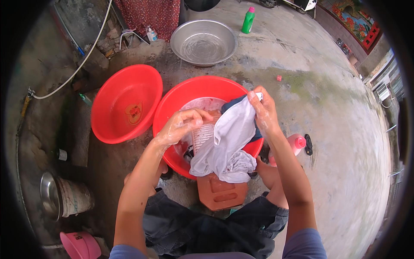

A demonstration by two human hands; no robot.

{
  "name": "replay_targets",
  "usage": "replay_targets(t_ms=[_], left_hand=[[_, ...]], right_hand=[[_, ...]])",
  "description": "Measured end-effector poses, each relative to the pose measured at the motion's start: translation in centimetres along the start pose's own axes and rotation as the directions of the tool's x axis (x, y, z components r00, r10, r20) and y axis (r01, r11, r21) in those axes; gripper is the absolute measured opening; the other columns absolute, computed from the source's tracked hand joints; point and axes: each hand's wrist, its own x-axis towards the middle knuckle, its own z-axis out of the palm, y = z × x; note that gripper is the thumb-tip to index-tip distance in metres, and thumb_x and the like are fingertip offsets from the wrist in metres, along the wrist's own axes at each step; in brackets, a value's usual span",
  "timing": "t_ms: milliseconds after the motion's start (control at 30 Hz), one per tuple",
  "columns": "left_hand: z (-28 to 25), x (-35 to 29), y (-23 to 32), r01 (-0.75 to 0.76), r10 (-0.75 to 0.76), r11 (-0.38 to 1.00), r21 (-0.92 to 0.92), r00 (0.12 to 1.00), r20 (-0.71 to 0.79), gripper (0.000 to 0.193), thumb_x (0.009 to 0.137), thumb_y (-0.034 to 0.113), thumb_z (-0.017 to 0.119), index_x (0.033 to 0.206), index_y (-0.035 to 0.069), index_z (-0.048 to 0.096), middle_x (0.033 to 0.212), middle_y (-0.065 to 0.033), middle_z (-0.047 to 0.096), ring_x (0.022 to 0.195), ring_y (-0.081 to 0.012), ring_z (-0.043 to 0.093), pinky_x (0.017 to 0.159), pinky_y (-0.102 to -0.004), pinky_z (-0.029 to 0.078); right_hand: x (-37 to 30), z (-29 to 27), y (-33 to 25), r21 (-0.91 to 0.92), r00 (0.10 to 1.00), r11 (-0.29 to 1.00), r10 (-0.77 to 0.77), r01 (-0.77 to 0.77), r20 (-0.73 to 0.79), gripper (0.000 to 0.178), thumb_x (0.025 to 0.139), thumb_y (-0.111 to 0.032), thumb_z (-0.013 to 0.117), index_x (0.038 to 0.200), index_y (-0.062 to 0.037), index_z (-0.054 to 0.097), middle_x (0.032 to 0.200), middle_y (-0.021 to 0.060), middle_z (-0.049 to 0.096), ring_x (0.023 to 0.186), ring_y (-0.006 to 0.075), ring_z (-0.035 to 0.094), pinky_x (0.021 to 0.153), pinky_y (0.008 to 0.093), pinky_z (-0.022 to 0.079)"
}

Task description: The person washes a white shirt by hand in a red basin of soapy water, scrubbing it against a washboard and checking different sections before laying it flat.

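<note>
A brown washboard (pixel 221 192) is jutting over the near rim of a red plastic basin (pixel 170 112), between the person's knees. A white garment (pixel 224 149) is draping across its ridges, bunching at the near end, while the right hand (pixel 266 112) is pinching its raised far end. The left hand (pixel 183 125) is hovering by the board's upper end, loosely curling, thumb and fingers apart, holding nothing. The hand-washing seems to be running partway: suds (pixel 207 103) are already showing in the basin and on the 2 hands, but rinsing and wringing are probably remaining, and a dark blue garment (pixel 233 102) is lying behind the white garment.

Around this, a concrete floor (pixel 336 151) is spreading, darkening with damp and greening in patches. A 2nd red basin (pixel 116 99) is sitting at left. Farther off, a metal basin (pixel 183 45) and a green bottle (pixel 248 21) are standing; a patterned red curtain (pixel 151 17) is hanging beyond.
</note>
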Motion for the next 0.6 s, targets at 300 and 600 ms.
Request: replay_targets(t_ms=[300, 600], left_hand=[[0.7, 0.6, -6.8, 0.278, -0.277, 0.961, 0.018, 0.961, -0.023, 0.028, 0.080, 0.020, 0.061, 0.101, 0.004, 0.052, 0.100, -0.0053, 0.051, 0.102, -0.0164, 0.048, 0.089, -0.0330, 0.037], [0.0, 0.4, -6.5, 0.193, -0.196, 0.971, -0.143, 0.981, -0.006, 0.017, 0.078, 0.014, 0.064, 0.090, 0.004, 0.058, 0.089, -0.0023, 0.056, 0.085, -0.0094, 0.049, 0.075, -0.0243, 0.039]], right_hand=[[1.5, 2.2, 4.4, 0.345, 0.974, 0.932, 0.039, -0.116, 0.222, 0.025, 0.086, -0.032, 0.054, 0.078, -0.0095, 0.045, 0.071, -0.0027, 0.048, 0.063, 0.0041, 0.044, 0.055, 0.0191, 0.036], [1.2, 2.1, 4.9, 0.282, 0.968, 0.953, 0.036, -0.109, 0.249, 0.026, 0.086, -0.034, 0.054, 0.079, -0.0098, 0.047, 0.070, -0.0041, 0.047, 0.062, 0.0036, 0.041, 0.056, 0.0185, 0.035]])
